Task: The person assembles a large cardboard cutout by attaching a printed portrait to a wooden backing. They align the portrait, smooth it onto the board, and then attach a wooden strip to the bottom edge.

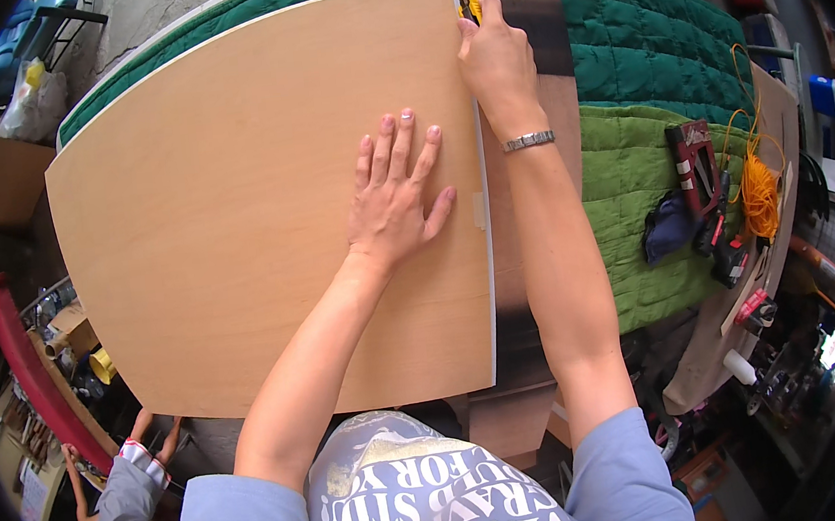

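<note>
Pale plywood panel [232, 208] under my left hand [396, 197], palm flat, fingers spread; my right hand [496, 57] just beyond, closed around a yellow utility knife [469, 4] at the panel's edge; green quilted blanket [638, 48] beneath, red tools [700, 183] and orange cord [761, 189] right of my right arm

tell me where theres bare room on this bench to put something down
Most bare room is the plywood panel left of the left hand. The green quilt has a free patch between the right forearm and the tools. It is crowded by the stapler and orange cord, and at the right hand gripping the yellow knife.
</note>
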A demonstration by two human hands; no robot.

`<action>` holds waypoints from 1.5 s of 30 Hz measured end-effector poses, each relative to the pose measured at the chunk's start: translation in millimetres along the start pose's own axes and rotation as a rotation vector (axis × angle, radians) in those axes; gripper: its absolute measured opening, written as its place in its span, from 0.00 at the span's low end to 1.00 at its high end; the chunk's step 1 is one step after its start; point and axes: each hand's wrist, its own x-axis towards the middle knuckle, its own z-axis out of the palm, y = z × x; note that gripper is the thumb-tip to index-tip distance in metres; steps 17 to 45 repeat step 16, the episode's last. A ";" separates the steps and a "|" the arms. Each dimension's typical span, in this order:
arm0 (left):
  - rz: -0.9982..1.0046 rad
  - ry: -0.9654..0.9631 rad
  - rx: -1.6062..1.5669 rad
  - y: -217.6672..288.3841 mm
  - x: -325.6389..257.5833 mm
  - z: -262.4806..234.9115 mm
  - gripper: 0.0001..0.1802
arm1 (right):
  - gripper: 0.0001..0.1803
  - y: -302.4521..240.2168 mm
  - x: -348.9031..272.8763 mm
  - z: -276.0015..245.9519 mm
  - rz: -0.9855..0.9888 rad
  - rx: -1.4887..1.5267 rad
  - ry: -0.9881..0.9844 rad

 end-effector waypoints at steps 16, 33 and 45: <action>0.001 0.011 -0.051 -1.5 -0.5 0.6 0.45 | 0.25 -7.8 -11.9 0.0 0.031 -0.131 -0.064; 0.001 0.011 -0.051 -1.5 -0.5 0.6 0.45 | 0.25 -7.8 -11.9 0.0 0.031 -0.131 -0.064; 0.001 0.011 -0.051 -1.5 -0.5 0.6 0.45 | 0.25 -7.8 -11.9 0.0 0.031 -0.131 -0.064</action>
